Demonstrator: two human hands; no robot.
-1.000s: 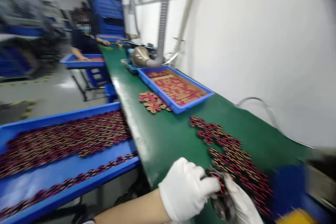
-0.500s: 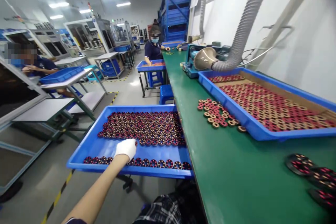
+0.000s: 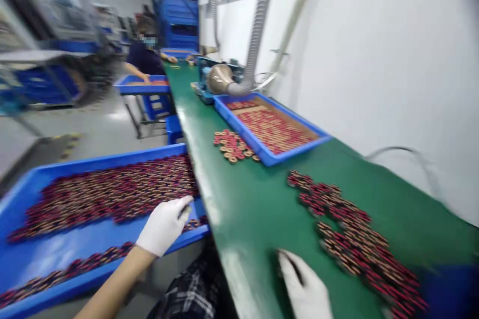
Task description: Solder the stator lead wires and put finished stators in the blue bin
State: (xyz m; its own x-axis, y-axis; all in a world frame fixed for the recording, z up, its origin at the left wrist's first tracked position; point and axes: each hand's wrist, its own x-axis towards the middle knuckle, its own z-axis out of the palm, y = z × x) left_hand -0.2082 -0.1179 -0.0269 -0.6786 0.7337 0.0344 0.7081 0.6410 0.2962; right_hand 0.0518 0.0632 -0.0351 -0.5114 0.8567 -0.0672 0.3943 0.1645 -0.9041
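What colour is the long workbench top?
The bench top is green; it shows best in the head view, between the blue trays.

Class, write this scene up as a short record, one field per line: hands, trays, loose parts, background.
Left hand: white-gloved, over left tray; grip unclear
Right hand: white-gloved, over green bench; grip unclear
Left tray: blue, ring rows
Bench tray: blue, red and tan rings
Loose rings: smaller group, larger group
Background: masked person

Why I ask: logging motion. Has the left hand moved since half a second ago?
Yes: the left hand shifted along the blue tray, toward the table.
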